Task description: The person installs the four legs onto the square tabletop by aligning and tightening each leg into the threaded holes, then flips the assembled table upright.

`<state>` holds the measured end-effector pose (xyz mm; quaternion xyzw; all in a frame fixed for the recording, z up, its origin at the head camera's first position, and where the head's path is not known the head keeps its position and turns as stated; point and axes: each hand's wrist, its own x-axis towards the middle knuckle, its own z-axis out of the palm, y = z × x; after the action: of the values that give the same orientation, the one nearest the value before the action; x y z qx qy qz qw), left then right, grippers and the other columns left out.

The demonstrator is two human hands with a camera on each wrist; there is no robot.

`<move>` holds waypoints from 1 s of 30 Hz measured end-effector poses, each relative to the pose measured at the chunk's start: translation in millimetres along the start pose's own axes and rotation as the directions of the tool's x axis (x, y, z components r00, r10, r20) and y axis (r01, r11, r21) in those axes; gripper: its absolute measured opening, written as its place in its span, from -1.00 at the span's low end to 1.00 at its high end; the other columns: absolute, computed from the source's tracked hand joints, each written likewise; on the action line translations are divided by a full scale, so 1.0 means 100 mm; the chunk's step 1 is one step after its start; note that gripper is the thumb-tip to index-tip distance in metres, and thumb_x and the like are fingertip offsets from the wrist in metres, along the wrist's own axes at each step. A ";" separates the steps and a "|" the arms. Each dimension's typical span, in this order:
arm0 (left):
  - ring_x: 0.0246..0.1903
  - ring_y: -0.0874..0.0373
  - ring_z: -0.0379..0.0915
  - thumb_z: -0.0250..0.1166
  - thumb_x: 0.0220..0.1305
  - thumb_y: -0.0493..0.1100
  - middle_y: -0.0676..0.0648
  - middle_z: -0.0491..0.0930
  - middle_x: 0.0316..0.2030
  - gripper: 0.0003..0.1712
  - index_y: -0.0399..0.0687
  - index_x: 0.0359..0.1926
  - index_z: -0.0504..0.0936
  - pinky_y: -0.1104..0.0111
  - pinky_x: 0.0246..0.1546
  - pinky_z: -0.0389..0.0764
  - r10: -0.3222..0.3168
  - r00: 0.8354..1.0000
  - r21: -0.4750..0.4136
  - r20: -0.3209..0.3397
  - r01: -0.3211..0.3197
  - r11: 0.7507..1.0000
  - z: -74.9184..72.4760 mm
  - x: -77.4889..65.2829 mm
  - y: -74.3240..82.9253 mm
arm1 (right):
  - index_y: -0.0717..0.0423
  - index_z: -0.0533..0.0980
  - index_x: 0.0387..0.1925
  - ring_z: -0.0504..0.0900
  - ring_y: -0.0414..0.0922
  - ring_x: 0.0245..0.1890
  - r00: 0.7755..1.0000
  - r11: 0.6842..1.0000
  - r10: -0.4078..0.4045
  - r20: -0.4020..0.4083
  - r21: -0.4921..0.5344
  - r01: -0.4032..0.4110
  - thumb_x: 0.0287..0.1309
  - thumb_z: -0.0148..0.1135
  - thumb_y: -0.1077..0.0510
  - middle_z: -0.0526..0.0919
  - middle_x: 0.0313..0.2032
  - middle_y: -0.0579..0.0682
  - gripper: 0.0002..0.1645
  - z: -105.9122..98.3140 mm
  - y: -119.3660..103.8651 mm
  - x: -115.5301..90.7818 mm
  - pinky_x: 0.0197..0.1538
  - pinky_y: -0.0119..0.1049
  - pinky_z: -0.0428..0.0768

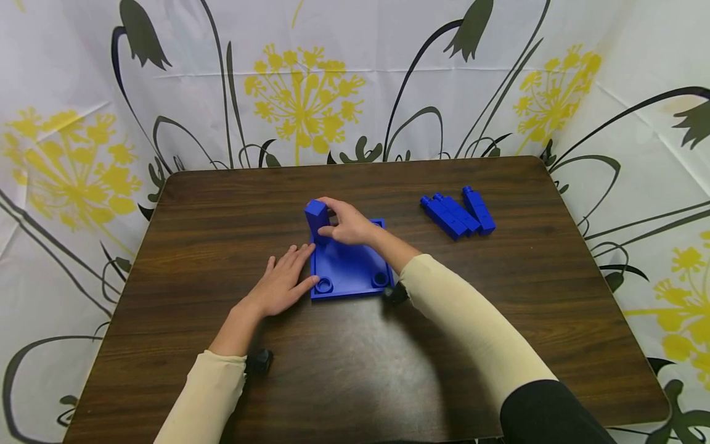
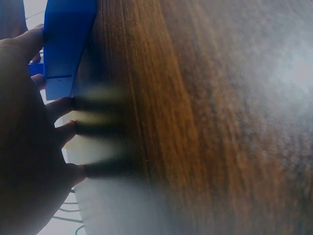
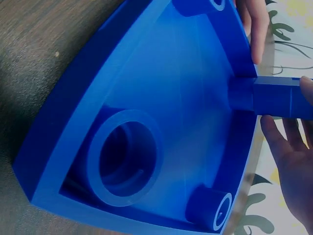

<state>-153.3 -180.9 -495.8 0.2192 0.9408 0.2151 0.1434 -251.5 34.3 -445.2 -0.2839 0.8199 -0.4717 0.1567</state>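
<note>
A shallow blue square tray-like panel [image 1: 355, 265] with a raised rim lies on the table, round hollow sockets [image 3: 94, 161] at its corners. At its far left corner a square blue leg [image 1: 317, 216] stands upright, its lower end in the socket there. My right hand [image 1: 352, 226] holds this leg between thumb and fingers. Along the panel's left side rests my left hand [image 1: 281, 285], fingers spread and fairly straight, thumb against the rim near the front left socket [image 1: 324, 285]. In the left wrist view, fingertips touch the table beside the panel's blue side wall [image 2: 68, 44].
Three more blue legs [image 1: 444, 217] with knobbed ends lie on the right of the dark wooden table [image 1: 222, 209], one [image 1: 479, 211] slightly apart. A flower-patterned cloth [image 1: 355, 37] hangs behind the table's back edge.
</note>
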 end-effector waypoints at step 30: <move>0.51 -0.10 -0.32 -0.10 0.46 0.33 -0.11 -0.09 0.53 -0.16 0.17 0.58 -0.14 -0.28 0.32 -0.30 0.001 1.000 -0.001 -0.011 -0.001 1.000 0.01 0.00 0.00 | 0.03 0.50 -0.02 0.57 -0.13 0.01 0.989 0.969 0.034 -0.145 -0.237 -0.068 0.07 0.48 -0.01 0.62 -0.09 -0.03 -0.52 0.03 0.00 -0.01 0.04 -0.22 0.49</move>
<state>-152.7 -180.5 -496.3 0.2184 0.9414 0.2170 0.1382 -249.0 32.7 -446.4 -0.2458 0.8873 -0.3830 0.0753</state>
